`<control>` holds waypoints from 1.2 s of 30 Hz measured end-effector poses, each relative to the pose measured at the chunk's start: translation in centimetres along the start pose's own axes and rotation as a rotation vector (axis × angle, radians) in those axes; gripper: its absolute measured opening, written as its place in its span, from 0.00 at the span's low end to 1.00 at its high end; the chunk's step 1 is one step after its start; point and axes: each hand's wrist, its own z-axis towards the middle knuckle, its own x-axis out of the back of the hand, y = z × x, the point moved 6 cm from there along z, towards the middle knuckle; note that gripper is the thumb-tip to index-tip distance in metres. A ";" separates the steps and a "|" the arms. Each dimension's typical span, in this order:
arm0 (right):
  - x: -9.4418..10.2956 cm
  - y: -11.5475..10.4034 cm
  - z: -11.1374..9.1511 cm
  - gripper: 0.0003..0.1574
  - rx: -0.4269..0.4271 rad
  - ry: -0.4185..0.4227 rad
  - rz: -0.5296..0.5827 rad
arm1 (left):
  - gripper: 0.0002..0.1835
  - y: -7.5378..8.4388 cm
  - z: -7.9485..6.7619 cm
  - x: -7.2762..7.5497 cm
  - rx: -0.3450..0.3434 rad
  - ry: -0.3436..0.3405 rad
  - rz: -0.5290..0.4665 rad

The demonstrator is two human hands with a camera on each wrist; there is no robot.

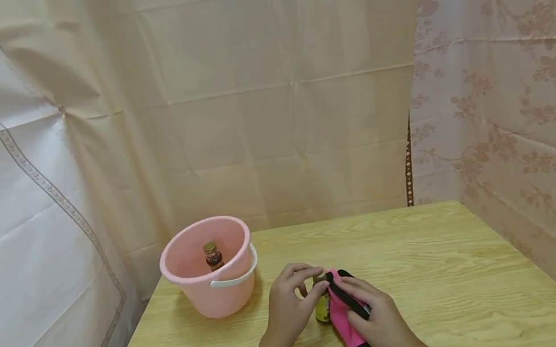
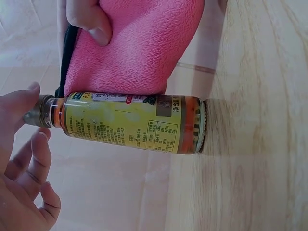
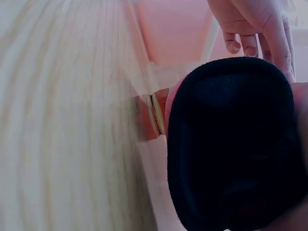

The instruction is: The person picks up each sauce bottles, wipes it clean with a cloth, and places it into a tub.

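A small glass bottle (image 1: pixel 321 310) with a yellow label stands upright close over the table in front of me. With thumb and fingertips my left hand (image 1: pixel 292 295) pinches its metal cap (image 2: pixel 38 109); the other fingers curl loosely below. My right hand (image 1: pixel 383 319) grips a pink plush cloth (image 2: pixel 139 45) with black edging, folded over, against the bottle's right side. Seen from the right wrist, the cloth's black rounded part hides most of the bottle, and only its base (image 3: pixel 156 115) shows near the tabletop.
To the left on the wooden table (image 1: pixel 422 260) stands a pink bucket (image 1: pixel 217 300) with a white handle (image 1: pixel 238 279). Inside it is another bottle (image 1: pixel 212 255) with a gold-coloured cap. Curtains hang behind the table and at both sides.
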 end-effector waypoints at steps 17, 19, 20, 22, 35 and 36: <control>-0.9 1.2 -0.2 0.36 -0.187 -0.165 -0.109 | 0.13 -0.3 -0.1 0.0 0.044 0.006 0.004; -0.9 1.3 -0.2 0.36 -0.184 -0.161 -0.106 | 0.13 -0.2 0.0 0.0 0.051 -0.001 0.001; -0.9 1.3 -0.2 0.37 -0.183 -0.158 -0.106 | 0.13 -0.2 0.0 0.0 0.054 -0.005 0.000; -0.9 1.3 -0.2 0.37 -0.180 -0.151 -0.106 | 0.12 -0.2 0.0 0.0 0.057 -0.009 -0.004; -0.4 0.8 0.0 0.45 -0.142 -0.057 -0.040 | 0.13 -0.3 0.0 0.1 0.028 -0.020 -0.032; -0.3 0.7 0.0 0.45 -0.125 -0.046 -0.043 | 0.13 -0.4 0.0 0.1 0.026 -0.022 -0.035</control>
